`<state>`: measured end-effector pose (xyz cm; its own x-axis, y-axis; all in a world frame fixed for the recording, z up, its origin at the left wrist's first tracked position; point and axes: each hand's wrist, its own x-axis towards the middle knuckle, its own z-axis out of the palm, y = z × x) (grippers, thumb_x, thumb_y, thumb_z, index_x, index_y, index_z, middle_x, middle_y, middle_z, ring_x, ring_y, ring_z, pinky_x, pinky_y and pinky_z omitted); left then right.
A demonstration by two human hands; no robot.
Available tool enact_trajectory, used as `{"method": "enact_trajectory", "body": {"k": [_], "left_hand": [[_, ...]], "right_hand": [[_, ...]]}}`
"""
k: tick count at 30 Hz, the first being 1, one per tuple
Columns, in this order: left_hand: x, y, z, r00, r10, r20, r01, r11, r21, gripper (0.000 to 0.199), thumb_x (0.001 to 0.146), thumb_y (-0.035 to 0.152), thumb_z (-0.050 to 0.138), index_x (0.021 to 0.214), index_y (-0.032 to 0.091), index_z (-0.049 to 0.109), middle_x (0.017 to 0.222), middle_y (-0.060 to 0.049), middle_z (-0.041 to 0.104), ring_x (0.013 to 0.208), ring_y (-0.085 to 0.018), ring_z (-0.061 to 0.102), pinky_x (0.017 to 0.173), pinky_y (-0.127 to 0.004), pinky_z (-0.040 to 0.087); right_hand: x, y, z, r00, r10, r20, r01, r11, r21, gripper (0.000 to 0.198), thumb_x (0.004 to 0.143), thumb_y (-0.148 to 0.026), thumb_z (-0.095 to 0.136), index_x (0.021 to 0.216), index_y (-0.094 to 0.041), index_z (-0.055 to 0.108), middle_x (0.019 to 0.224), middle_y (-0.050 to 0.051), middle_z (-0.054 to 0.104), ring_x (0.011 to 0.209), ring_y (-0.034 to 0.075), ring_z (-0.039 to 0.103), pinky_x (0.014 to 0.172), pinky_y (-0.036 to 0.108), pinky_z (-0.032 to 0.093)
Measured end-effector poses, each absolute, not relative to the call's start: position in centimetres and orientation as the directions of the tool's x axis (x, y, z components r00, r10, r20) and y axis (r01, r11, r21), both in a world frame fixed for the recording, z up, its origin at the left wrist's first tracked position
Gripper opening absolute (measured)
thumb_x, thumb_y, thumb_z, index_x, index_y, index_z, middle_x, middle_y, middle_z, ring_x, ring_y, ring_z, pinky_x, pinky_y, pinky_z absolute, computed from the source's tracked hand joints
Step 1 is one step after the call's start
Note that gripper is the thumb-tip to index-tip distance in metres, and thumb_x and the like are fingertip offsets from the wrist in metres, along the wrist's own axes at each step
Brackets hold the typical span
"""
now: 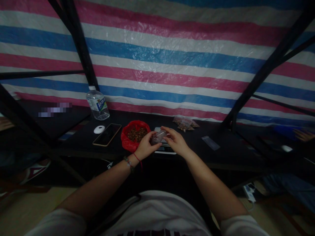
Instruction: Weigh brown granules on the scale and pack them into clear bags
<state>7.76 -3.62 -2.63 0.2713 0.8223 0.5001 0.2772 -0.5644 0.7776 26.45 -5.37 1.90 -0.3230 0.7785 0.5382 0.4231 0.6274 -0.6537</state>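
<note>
Nearest the camera, a white shirt point(157, 213) and two bare forearms were seen, reaching forward over a pale floor point(19, 209) that was dim and partly hidden. A beaded bracelet point(128, 163) and a red string were worn at the left wrist. The left hand point(145, 146) and the right hand point(175, 140) were brought together over the near edge of a black table point(216, 154), and a small clear bag point(158, 136) was pinched between them, the fingers of each hand curled onto it from either side; its contents could not be made out. Under the hands, a small scale point(167, 150) was partly covered. Just to the left of the hands, a red bag point(135, 133) of brown pieces was laid open on the table. Further left, a dark phone point(107, 134) was lain flat, with a small white round object point(99, 129) beside it and a water bottle point(97, 104) stood upright behind them. To the right, an empty clear bag point(210, 143) was lain flat, well apart from the hands, and a heap of filled small bags point(185, 123) was gathered toward the back edge. Black frame bars point(81, 49) were seen rising at both sides, and the space behind was closed off by a tarpaulin point(172, 49) striped in red, white and blue. At the far right edge, another person's hand point(304, 134) was seen.
</note>
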Motion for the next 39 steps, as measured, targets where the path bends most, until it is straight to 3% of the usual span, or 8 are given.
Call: {"method": "enact_trajectory", "body": {"k": [7, 14, 20, 24, 29, 32, 35, 39], "left_hand": [[7.7, -3.7, -2.0, 0.229, 0.83, 0.508, 0.256, -0.555, 0.792, 0.047, 0.071, 0.034, 0.069, 0.111, 0.016, 0.054, 0.103, -0.008, 0.064, 0.093, -0.021, 0.062, 0.085, -0.037, 0.049], [6.9, -1.9, -2.9, 0.164, 0.881, 0.444, 0.19, -0.47, 0.862, 0.044, 0.072, 0.035, 0.067, 0.111, 0.017, 0.055, 0.102, -0.008, 0.066, 0.094, -0.021, 0.063, 0.088, -0.038, 0.049], [6.2, -0.1, -4.5, 0.104, 0.909, 0.403, 0.146, -0.414, 0.898, 0.051, 0.072, 0.04, 0.067, 0.113, 0.014, 0.054, 0.101, -0.01, 0.066, 0.091, -0.02, 0.065, 0.088, -0.038, 0.05], [6.1, 0.1, -4.9, 0.134, 0.898, 0.419, 0.213, -0.439, 0.873, 0.053, 0.071, 0.041, 0.068, 0.115, 0.015, 0.052, 0.104, -0.009, 0.065, 0.094, -0.02, 0.064, 0.089, -0.037, 0.049], [6.1, -0.6, -4.1, 0.168, 0.891, 0.422, 0.316, -0.455, 0.833, 0.05, 0.072, 0.04, 0.066, 0.115, 0.016, 0.053, 0.106, -0.009, 0.064, 0.097, -0.021, 0.062, 0.089, -0.037, 0.048], [6.0, -0.8, -3.6, 0.191, 0.884, 0.427, 0.35, -0.467, 0.812, 0.049, 0.074, 0.039, 0.064, 0.116, 0.015, 0.052, 0.11, -0.009, 0.062, 0.1, -0.022, 0.06, 0.091, -0.037, 0.047], [6.0, -1.0, -3.5, 0.223, 0.877, 0.425, 0.366, -0.48, 0.797, 0.049, 0.075, 0.038, 0.062, 0.117, 0.015, 0.051, 0.11, -0.008, 0.062, 0.1, -0.021, 0.06, 0.09, -0.035, 0.047], [6.1, -1.1, -3.9, 0.269, 0.862, 0.429, 0.378, -0.505, 0.776, 0.046, 0.077, 0.039, 0.06, 0.116, 0.017, 0.052, 0.109, -0.007, 0.062, 0.098, -0.02, 0.06, 0.088, -0.033, 0.048]], "right_hand": [[26.7, -5.4, 1.8, -0.318, 0.805, 0.5, 0.382, 0.592, -0.71, 0.054, 0.077, -0.019, 0.059, 0.13, -0.027, 0.05, 0.12, 0.008, 0.058, 0.102, 0.019, 0.059, 0.086, 0.035, 0.051], [28.9, -3.6, 1.5, -0.24, 0.834, 0.496, 0.601, 0.529, -0.599, 0.048, 0.066, -0.015, 0.062, 0.114, -0.021, 0.061, 0.107, 0.008, 0.057, 0.095, 0.02, 0.057, 0.079, 0.034, 0.051], [35.9, 0.1, -3.2, 0.139, 0.923, 0.358, 0.744, 0.141, -0.653, 0.039, 0.065, -0.026, 0.067, 0.102, -0.018, 0.057, 0.093, 0.005, 0.065, 0.083, 0.019, 0.061, 0.078, 0.036, 0.048], [38.6, 0.7, -5.4, 0.217, 0.95, 0.226, 0.809, -0.045, -0.586, 0.043, 0.064, -0.027, 0.071, 0.103, -0.016, 0.057, 0.096, 0.009, 0.066, 0.089, 0.023, 0.063, 0.08, 0.037, 0.047], [36.9, 0.6, -3.5, 0.12, 0.902, 0.414, 0.858, 0.116, -0.501, 0.061, 0.067, -0.034, 0.07, 0.122, -0.015, 0.052, 0.122, 0.016, 0.054, 0.118, 0.029, 0.049, 0.099, 0.046, 0.038], [33.7, 0.9, -1.0, -0.176, 0.873, 0.456, 0.816, 0.388, -0.428, 0.053, 0.073, -0.03, 0.064, 0.124, -0.018, 0.053, 0.125, 0.013, 0.054, 0.12, 0.025, 0.047, 0.103, 0.044, 0.035], [30.5, 2.1, 0.8, -0.478, 0.828, 0.294, 0.734, 0.56, -0.384, 0.058, 0.067, -0.03, 0.07, 0.123, -0.021, 0.057, 0.127, 0.01, 0.054, 0.121, 0.025, 0.047, 0.103, 0.041, 0.035], [28.1, 4.5, 1.9, -0.58, 0.814, 0.024, 0.765, 0.555, -0.326, 0.07, 0.06, -0.034, 0.076, 0.126, -0.022, 0.056, 0.13, 0.01, 0.053, 0.117, 0.028, 0.051, 0.096, 0.037, 0.041]]}}
